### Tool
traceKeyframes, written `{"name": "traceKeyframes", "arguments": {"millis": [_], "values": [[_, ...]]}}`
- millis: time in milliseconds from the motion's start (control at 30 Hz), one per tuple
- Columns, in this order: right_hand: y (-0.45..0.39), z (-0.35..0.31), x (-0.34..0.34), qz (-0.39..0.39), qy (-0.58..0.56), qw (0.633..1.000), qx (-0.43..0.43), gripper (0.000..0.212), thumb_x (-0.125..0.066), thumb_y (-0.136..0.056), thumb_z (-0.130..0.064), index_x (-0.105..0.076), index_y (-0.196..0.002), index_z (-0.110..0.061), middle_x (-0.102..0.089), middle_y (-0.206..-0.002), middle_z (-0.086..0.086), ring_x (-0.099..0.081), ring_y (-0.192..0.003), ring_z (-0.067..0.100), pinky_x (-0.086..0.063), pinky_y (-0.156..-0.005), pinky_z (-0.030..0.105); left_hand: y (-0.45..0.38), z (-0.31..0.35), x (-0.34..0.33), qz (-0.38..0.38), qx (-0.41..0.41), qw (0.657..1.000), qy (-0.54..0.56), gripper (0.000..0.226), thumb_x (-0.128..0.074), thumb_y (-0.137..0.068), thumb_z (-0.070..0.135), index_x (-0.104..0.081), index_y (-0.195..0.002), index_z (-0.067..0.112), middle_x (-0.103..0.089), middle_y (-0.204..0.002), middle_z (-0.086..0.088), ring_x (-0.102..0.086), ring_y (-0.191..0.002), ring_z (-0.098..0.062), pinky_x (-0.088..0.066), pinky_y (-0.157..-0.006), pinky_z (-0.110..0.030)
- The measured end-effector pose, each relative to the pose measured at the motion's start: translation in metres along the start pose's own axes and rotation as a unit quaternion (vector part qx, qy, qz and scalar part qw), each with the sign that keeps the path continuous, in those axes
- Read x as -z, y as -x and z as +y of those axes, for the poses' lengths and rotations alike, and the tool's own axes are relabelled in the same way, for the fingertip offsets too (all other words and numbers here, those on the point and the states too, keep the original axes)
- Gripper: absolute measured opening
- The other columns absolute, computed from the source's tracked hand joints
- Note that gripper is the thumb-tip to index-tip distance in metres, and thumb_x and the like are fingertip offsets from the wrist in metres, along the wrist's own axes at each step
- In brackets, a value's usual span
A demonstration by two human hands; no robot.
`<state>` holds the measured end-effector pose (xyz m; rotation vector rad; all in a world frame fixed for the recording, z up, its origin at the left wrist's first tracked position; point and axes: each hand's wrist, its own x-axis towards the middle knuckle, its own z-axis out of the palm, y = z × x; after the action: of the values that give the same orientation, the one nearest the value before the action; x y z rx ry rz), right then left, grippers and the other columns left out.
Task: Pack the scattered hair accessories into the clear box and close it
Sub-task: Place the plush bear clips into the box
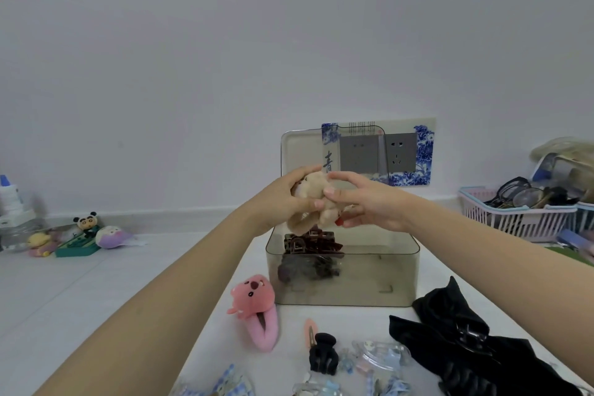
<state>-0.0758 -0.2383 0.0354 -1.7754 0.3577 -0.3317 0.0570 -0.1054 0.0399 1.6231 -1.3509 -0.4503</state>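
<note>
Head | left hand (283,199), right hand (369,202) grip fuzzy beige plush clip (313,199); above smoky clear box (347,280)

Two bare forearms reach into view, one from about seven o'clock and the other from about four o'clock. No sleeve shows on either arm as far as the edges of the view; both are uncovered from the lower corners up to the wrists. No watch, bracelet or band shows at either wrist. The left hand (289,199) and the right hand (369,202) wear no gloves, and no ring can be made out on the fingers (337,175) that show. The one nail that shows, on the right thumb, is short and looks unpainted.
</note>
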Motion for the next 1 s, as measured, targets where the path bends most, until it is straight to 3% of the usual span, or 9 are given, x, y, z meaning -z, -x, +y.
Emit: {"name": "traceKeyframes", "arguments": {"millis": [100,200,300,400,533,667,800,900,1000], "values": [[-0.004,0.012,0.004,-0.003,-0.031,0.999,-0.025,0.086,-0.068,-0.082,-0.02,-0.013,-0.144,-0.039,-0.067,-0.113,0.016,-0.065,-0.098,0.036,-0.053,-0.087,0.041,-0.011,-0.005,0.0,-0.063,0.033,0.997,0.021,0.07,-0.065,-0.088,0.014,-0.03,-0.145,0.032,-0.057,-0.117,0.002,-0.059,-0.093,-0.001,-0.046,-0.079,-0.011],[-0.006,0.022,0.007,-0.018,0.043,0.998,-0.044,0.054,-0.065,-0.085,-0.028,-0.039,-0.132,-0.024,-0.068,-0.106,0.009,-0.067,-0.094,0.03,-0.052,-0.092,0.043,-0.021,-0.012,-0.003,-0.102,0.066,0.992,-0.022,0.071,-0.064,-0.088,0.014,-0.023,-0.144,0.029,-0.042,-0.126,-0.004,-0.054,-0.106,-0.011,-0.043,-0.092,-0.019],[-0.008,0.029,0.013,-0.014,0.08,0.993,-0.083,0.024,-0.059,-0.087,-0.042,-0.057,-0.1,-0.022,-0.064,-0.108,0.008,-0.064,-0.086,0.024,-0.053,-0.087,0.038,-0.024,-0.021,-0.004,-0.16,0.098,0.981,-0.05,0.055,-0.073,-0.076,0.019,-0.045,-0.123,0.023,-0.049,-0.121,-0.004,-0.052,-0.108,-0.016,-0.041,-0.101,-0.031],[-0.013,0.036,0.013,-0.021,0.095,0.989,-0.11,0.021,-0.06,-0.086,-0.042,-0.06,-0.082,-0.021,-0.061,-0.11,0.006,-0.062,-0.087,0.024,-0.052,-0.085,0.034,-0.025,-0.026,-0.005,-0.194,0.111,0.974,-0.045,0.041,-0.072,-0.071,0.02,-0.058,-0.109,0.024,-0.054,-0.108,-0.005,-0.053,-0.098,-0.018,-0.043,-0.1,-0.038],[-0.016,0.038,0.01,-0.045,0.123,0.983,-0.126,0.014,-0.062,-0.087,-0.034,-0.062,-0.093,-0.021,-0.063,-0.092,0.003,-0.058,-0.08,0.017,-0.049,-0.08,0.029,-0.027,-0.032,-0.001,-0.195,0.09,0.969,-0.123,0.039,-0.077,-0.074,0.02,-0.062,-0.11,0.026,-0.056,-0.107,-0.001,-0.055,-0.098,-0.015,-0.045,-0.098,-0.035],[-0.018,0.037,0.005,-0.093,0.169,0.97,-0.146,0.032,-0.057,-0.091,-0.032,-0.06,-0.12,-0.019,-0.06,-0.101,0.007,-0.058,-0.077,0.016,-0.053,-0.069,0.028,-0.025,-0.035,0.002,-0.188,0.104,0.964,-0.156,0.044,-0.081,-0.071,0.023,-0.062,-0.111,0.022,-0.063,-0.105,0.0,-0.059,-0.098,-0.015,-0.047,-0.094,-0.031],[-0.02,0.04,0.003,-0.125,0.182,0.961,-0.164,0.03,-0.053,-0.094,-0.029,-0.057,-0.119,-0.013,-0.06,-0.115,0.016,-0.061,-0.088,0.027,-0.053,-0.083,0.038,-0.024,-0.036,0.0,-0.179,0.098,0.958,-0.2,0.04,-0.079,-0.073,0.031,-0.066,-0.111,0.028,-0.066,-0.104,0.004,-0.061,-0.098,-0.01,-0.047,-0.093,-0.025],[-0.021,0.046,0.0,-0.152,0.169,0.959,-0.167,0.018,-0.052,-0.094,-0.022,-0.058,-0.11,-0.021,-0.053,-0.11,0.011,-0.06,-0.089,0.028,-0.054,-0.072,0.031,-0.022,-0.039,0.0,-0.164,0.093,0.967,-0.172,0.032,-0.074,-0.079,0.034,-0.069,-0.109,0.021,-0.069,-0.098,0.004,-0.065,-0.09,-0.012,-0.051,-0.091,-0.028],[-0.023,0.051,0.001,-0.144,0.16,0.963,-0.161,0.033,-0.056,-0.091,-0.02,-0.054,-0.123,-0.015,-0.052,-0.113,0.009,-0.061,-0.087,0.029,-0.054,-0.069,0.029,-0.021,-0.04,0.002,-0.139,0.093,0.976,-0.139,0.029,-0.055,-0.094,0.031,-0.07,-0.108,0.011,-0.071,-0.107,-0.005,-0.066,-0.096,-0.022,-0.053,-0.09,-0.031]]}}
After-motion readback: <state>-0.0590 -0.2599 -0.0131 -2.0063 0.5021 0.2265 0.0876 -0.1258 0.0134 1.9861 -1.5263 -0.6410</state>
